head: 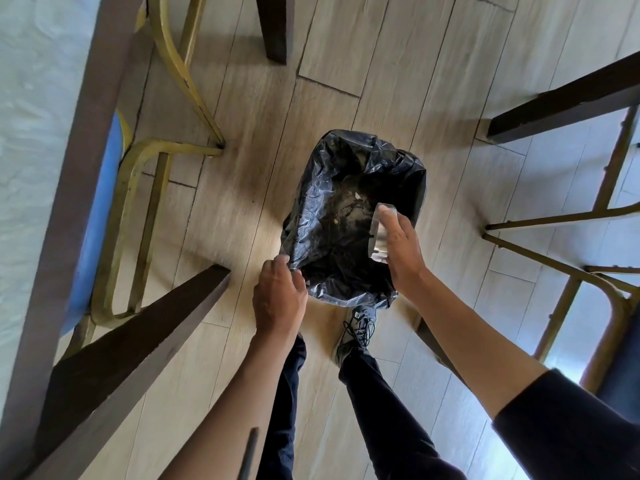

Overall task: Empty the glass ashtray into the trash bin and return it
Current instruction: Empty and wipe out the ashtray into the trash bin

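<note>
A trash bin lined with a black plastic bag (313, 206) stands on the wood-plank floor in front of my feet. Ash and small scraps lie at its bottom. My right hand (401, 247) holds the glass ashtray (378, 233) tipped on its side over the bin's right half, its open face turned toward the inside of the bin. My left hand (278, 297) pinches the near left edge of the bag's rim.
A dark wooden table leg (138, 341) slants at the left, beside a chair with a blue seat (100, 209) and gold metal legs. Another dark table leg (568, 98) and gold chair legs (554, 220) stand at the right. My shoe (356, 330) is just behind the bin.
</note>
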A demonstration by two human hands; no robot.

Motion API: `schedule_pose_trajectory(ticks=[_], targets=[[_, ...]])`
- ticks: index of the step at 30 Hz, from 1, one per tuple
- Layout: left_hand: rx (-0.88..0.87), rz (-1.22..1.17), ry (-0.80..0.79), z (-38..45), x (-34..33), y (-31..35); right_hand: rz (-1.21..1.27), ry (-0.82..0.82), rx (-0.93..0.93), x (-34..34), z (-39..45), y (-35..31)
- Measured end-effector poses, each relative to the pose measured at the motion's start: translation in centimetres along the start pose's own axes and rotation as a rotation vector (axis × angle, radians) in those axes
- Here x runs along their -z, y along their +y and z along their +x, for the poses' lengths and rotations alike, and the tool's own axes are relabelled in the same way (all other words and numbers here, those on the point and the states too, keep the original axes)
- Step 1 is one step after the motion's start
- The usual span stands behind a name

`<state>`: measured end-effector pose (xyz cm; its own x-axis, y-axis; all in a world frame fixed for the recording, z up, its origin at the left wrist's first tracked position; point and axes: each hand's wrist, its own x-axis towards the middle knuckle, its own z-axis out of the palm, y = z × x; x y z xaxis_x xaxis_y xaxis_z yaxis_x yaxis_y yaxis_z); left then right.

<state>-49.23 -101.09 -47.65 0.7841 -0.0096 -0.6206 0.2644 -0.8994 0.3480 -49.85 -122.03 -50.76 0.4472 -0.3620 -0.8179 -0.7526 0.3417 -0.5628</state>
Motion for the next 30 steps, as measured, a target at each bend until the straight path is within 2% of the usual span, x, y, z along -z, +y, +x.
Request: schedule_pose_trajectory(ticks=[6,13,17,20,23,27,30], targets=[[-0.018,0.031,0.014,1.5,-0.1,-0.9,0.03,-0.022,-0.019,0.4,0.5,-0.8],[-0.037,0.025,0.044,1.5,-0.2,-1.0,-0.11,0.041,0.114,0.4,0.8,-0.4],[-0.035,0.037,0.034,1.6,-0.3,-1.0,-0.387,0.02,0.253,-0.1,0.7,-0.3],[-0.028,0.046,0.032,1.4,-0.5,-0.9,-0.411,0.052,0.277,-0.3,0.3,-0.1],[-0.026,0.043,0.025,1.4,-0.6,-1.0,-0.583,0.02,0.348,-0.5,-0.1,0.2],[-0.028,0.044,0.026,1.5,-0.7,-0.9,-0.623,0.14,0.441,-0.4,-0.1,0.2],[-0.035,0.047,0.025,1.4,-0.7,-1.0,-0.774,0.044,0.467,-0.7,0.0,0.6]])
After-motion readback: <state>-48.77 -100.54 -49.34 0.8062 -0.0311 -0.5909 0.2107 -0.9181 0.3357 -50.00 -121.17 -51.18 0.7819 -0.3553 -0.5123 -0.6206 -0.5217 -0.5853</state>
